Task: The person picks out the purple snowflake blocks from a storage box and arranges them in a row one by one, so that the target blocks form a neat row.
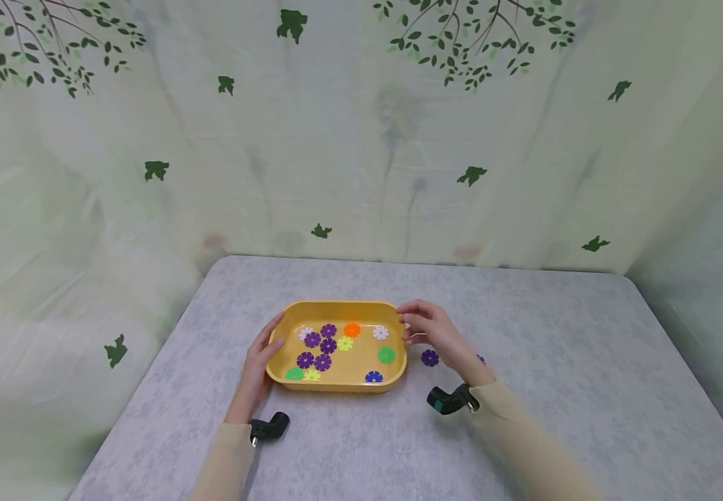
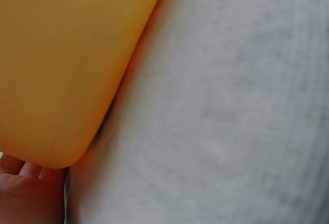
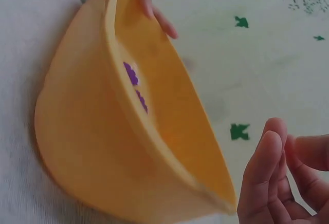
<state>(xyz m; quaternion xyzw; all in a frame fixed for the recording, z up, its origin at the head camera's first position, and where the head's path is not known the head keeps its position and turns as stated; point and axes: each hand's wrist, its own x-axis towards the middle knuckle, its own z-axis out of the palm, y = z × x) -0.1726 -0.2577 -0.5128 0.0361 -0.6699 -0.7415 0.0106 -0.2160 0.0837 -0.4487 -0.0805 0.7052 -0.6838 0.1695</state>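
A yellow tray point(image 1: 336, 387) with rounded corners holds several flower-shaped discs in purple, white, yellow, green, orange and blue. My left hand point(image 1: 255, 365) grips its left end, the thumb over the rim and the fingers along the outside. In the left wrist view the tray's outer wall point(image 2: 61, 59) hides part of that hand point(image 2: 31, 196). By the tray's right end is my right hand point(image 1: 436, 334), its fingers loosely bent at the rim. In the right wrist view nothing shows between the thumb and fingers of this hand point(image 3: 282, 183); whether it touches the rim, I cannot tell.
A purple disc point(image 1: 429, 358) lies on the grey table point(image 1: 574, 390) right of the tray. Another purple disc point(image 1: 481, 359) is partly hidden behind my right wrist. Pale curtains point(image 1: 348, 139) with leaf prints hang behind and beside the table.
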